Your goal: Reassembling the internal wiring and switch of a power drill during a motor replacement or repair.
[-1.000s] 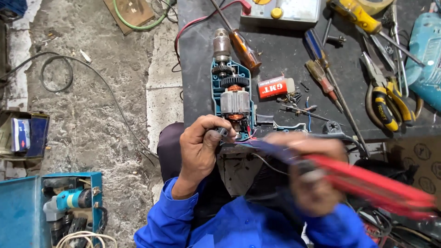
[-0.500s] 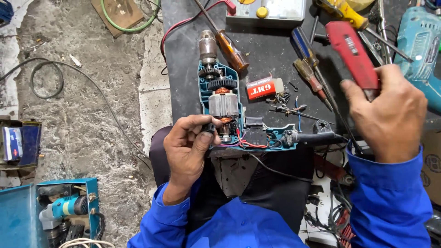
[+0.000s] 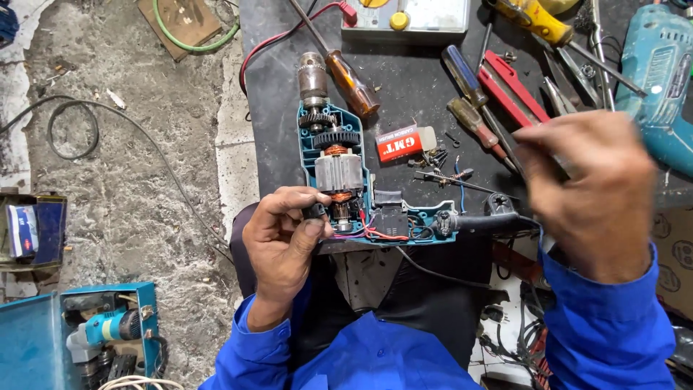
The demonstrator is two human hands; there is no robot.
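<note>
The left hand (image 3: 283, 238) pinches the rear end of an opened electric drill (image 3: 346, 188) between thumb and fingers, closed on the teal casing just beside the motor's commutator and red wiring. The drill lies on a black workbench (image 3: 404, 87), chuck pointing away from that grip, its cord trailing toward the right. The right hand (image 3: 588, 191) hovers blurred above the bench, well apart from the drill; whether it holds anything cannot be told. Beyond it lie red pliers (image 3: 514, 88) and 2 screwdrivers (image 3: 469, 97). A small red-and-white box (image 3: 406, 142) sits just beside the drill.
</note>
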